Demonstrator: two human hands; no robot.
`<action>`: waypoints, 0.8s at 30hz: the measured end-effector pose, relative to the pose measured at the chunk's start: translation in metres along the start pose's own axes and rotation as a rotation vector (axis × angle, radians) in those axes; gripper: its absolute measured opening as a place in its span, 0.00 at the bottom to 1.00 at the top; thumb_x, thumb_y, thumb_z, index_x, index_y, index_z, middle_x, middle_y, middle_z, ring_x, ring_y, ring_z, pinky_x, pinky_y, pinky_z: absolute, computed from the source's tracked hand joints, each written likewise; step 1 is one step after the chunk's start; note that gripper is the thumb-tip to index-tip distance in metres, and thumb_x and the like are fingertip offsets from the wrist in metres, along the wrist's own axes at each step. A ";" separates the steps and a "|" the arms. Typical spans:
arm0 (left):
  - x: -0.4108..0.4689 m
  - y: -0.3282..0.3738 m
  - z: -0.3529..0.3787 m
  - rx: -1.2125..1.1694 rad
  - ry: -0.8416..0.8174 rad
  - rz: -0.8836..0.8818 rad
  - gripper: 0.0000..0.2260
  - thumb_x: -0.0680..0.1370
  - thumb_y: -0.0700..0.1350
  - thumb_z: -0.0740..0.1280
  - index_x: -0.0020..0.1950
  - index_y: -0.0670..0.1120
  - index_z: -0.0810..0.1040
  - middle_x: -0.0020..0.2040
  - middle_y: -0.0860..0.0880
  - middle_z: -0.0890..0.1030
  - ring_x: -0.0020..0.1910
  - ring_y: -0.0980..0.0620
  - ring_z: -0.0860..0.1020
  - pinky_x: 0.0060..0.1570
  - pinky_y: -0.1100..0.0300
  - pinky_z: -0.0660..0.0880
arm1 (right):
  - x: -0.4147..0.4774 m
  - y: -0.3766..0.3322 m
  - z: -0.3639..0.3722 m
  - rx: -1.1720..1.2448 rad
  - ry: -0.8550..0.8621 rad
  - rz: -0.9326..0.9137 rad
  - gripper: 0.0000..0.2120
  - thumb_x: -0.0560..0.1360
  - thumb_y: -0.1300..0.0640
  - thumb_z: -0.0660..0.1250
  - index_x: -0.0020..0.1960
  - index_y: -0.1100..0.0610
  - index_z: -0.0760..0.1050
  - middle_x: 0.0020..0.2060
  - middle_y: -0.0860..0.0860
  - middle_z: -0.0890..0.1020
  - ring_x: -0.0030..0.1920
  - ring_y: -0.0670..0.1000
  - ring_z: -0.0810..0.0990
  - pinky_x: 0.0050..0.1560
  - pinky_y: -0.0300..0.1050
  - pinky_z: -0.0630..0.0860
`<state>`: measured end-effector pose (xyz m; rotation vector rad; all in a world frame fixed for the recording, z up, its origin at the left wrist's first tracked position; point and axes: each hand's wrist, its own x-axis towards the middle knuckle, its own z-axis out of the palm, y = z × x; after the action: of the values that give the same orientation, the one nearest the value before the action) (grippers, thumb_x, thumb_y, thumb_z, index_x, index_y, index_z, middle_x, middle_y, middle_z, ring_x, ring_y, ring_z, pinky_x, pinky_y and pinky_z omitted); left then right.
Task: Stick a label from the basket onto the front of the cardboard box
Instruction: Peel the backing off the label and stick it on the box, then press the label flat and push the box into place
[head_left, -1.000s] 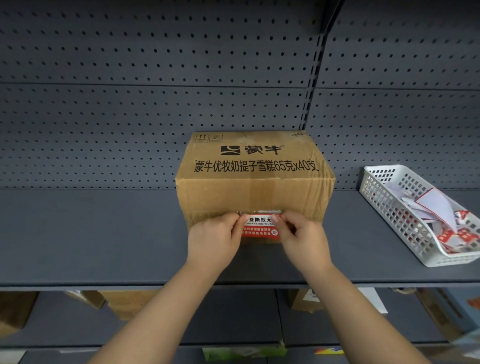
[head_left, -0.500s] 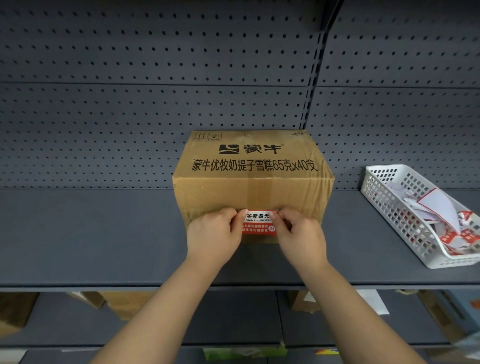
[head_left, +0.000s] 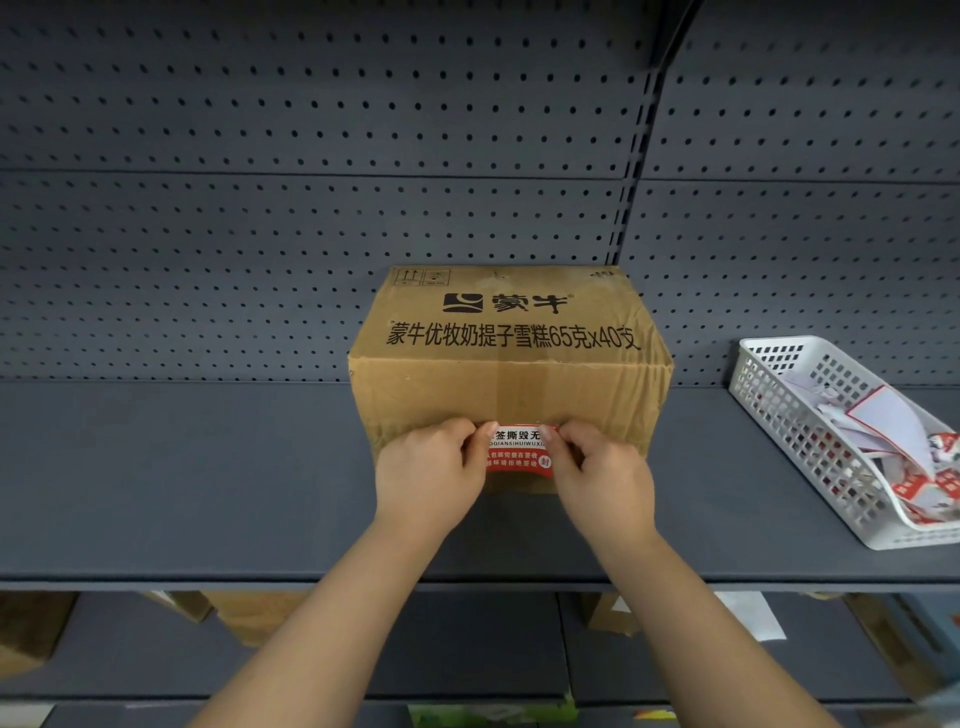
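On the grey shelf, the cardboard box faces the person; the left hand and right hand each pinch an end of the red-and-white label, holding it taut and level against the box front, well apart from the basket.

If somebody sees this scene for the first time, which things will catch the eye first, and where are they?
First the cardboard box, standing mid-shelf with bold black print on top. Next the red and white label low on its front, with the left hand and right hand on its two ends. At the far right of the shelf sits a white basket holding more labels.
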<state>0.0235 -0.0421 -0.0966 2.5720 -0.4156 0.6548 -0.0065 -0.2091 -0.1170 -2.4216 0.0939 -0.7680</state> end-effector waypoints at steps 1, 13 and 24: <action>0.000 0.000 0.000 -0.006 -0.003 -0.006 0.17 0.77 0.57 0.61 0.39 0.47 0.80 0.32 0.49 0.83 0.25 0.53 0.71 0.22 0.66 0.59 | 0.000 -0.001 0.000 0.001 0.003 0.000 0.12 0.76 0.46 0.64 0.44 0.54 0.79 0.35 0.52 0.85 0.31 0.51 0.81 0.24 0.42 0.74; -0.009 -0.044 -0.013 -0.067 0.193 -0.061 0.19 0.73 0.60 0.67 0.29 0.49 0.76 0.23 0.51 0.75 0.23 0.50 0.73 0.23 0.57 0.72 | -0.003 0.028 -0.030 0.084 0.120 0.028 0.20 0.73 0.42 0.65 0.29 0.55 0.72 0.22 0.50 0.73 0.26 0.53 0.72 0.26 0.51 0.73; -0.023 -0.060 0.029 0.530 -0.132 0.610 0.32 0.78 0.60 0.52 0.77 0.47 0.48 0.79 0.49 0.44 0.76 0.47 0.44 0.73 0.43 0.41 | -0.013 0.047 -0.001 -0.736 -0.157 -0.704 0.30 0.78 0.45 0.56 0.76 0.53 0.54 0.75 0.47 0.57 0.75 0.52 0.54 0.73 0.56 0.53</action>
<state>0.0382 -0.0015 -0.1521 2.9981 -1.2490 0.8941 -0.0125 -0.2455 -0.1496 -3.2554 -0.6875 -0.9445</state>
